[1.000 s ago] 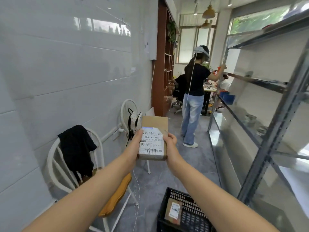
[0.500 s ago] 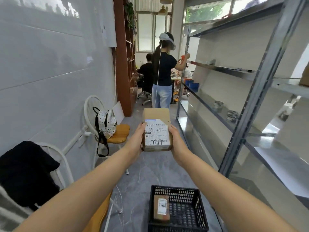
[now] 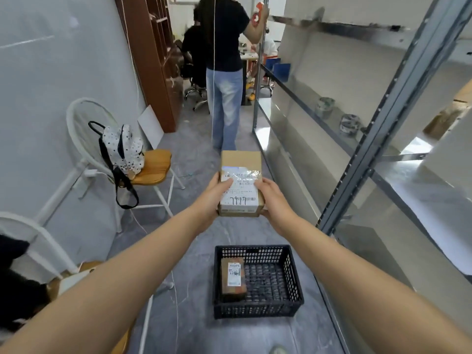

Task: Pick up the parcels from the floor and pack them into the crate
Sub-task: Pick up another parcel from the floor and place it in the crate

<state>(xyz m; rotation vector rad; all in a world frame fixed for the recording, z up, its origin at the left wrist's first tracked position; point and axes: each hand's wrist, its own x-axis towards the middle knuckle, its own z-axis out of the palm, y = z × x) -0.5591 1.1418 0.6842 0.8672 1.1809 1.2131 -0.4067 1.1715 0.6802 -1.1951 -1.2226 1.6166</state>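
I hold a brown cardboard parcel (image 3: 241,183) with a white shipping label out in front of me, above the floor. My left hand (image 3: 213,198) grips its left side with the thumb on the label. My right hand (image 3: 272,198) grips its right side. A black plastic crate (image 3: 293,277) stands on the grey floor below and nearer to me. One smaller brown parcel (image 3: 233,279) with a white label lies along the crate's left side.
A metal shelving rack (image 3: 357,159) runs along the right. White chairs line the left wall, one (image 3: 150,162) carrying a spotted backpack (image 3: 122,149). A person in jeans (image 3: 224,80) stands ahead in the aisle. A thin cable (image 3: 176,290) trails on the floor.
My view has tilted down, bringing the crate fully into sight. The parcel in both hands has come lower and now sits just beyond the crate.
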